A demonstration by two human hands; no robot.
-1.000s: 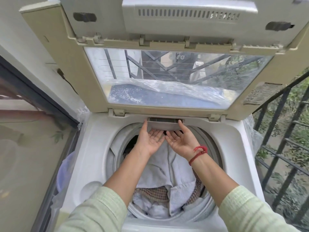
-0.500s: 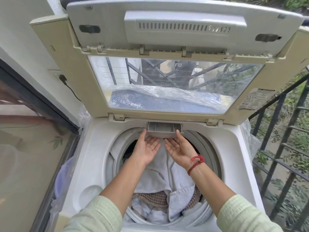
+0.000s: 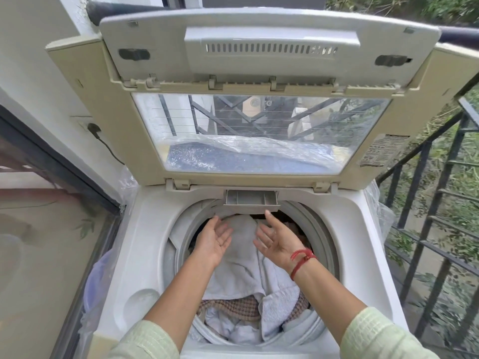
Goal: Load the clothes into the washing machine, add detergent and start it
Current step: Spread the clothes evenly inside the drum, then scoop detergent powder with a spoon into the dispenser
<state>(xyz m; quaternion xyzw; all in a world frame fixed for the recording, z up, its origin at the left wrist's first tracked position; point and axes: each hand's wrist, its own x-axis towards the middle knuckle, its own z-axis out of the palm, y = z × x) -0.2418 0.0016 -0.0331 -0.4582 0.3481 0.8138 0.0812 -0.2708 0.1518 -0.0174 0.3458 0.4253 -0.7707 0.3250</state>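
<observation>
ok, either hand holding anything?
No, left hand and right hand are open, palms up, empty above the clothes.

Left hand (image 3: 213,243) and right hand (image 3: 278,240) are hovering palms-up over clothes (image 3: 241,270) in washing machine (image 3: 145,242); detergent drawer (image 3: 251,197) sitting open at 12 o'clock.

The left hand (image 3: 213,242) and the right hand (image 3: 278,240) are being held out forward, side by side and apart, palms being turned upward and inward, fingers (image 3: 225,232) being held straight and relaxed, nothing being gripped.
</observation>
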